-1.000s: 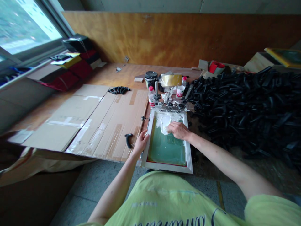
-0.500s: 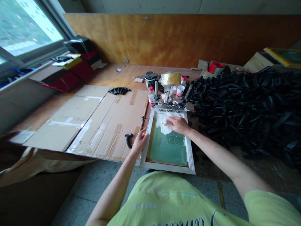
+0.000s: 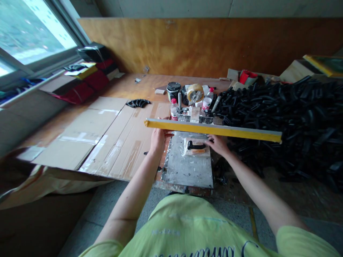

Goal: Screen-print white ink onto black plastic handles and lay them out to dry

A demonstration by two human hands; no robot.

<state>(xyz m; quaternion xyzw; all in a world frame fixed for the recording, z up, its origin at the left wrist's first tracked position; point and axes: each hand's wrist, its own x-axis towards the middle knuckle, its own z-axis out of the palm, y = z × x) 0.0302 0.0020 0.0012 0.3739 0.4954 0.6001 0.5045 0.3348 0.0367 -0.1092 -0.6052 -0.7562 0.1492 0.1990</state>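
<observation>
The screen-printing frame [image 3: 214, 130] is tilted up and seen nearly edge-on, its yellow and grey edge spanning above the plate. My left hand [image 3: 158, 140] is closed on the frame's left part. Under it lies a grey metal plate [image 3: 187, 167] with a small holder, on which a curved black plastic handle [image 3: 197, 145] rests. My right hand [image 3: 219, 145] is at the right end of that handle, its fingertips apparently pinching it. Left of my left forearm, a bit of another black piece [image 3: 146, 153] shows on the cardboard [image 3: 118, 153]; my arm hides the rest.
A large heap of black handles [image 3: 268, 110] lies on the right. Behind the plate stand a pink-capped bottle [image 3: 174, 110], a paint tub [image 3: 173, 91], a tape roll [image 3: 195, 93] and a white cup [image 3: 206, 104]. Several black handles [image 3: 138, 103] form a row on the cardboard.
The frame, flat on the plate before, is now raised, uncovering the plate and handle. My right hand has left the white ink on the screen and moved to the handle. My left hand has risen with the frame.
</observation>
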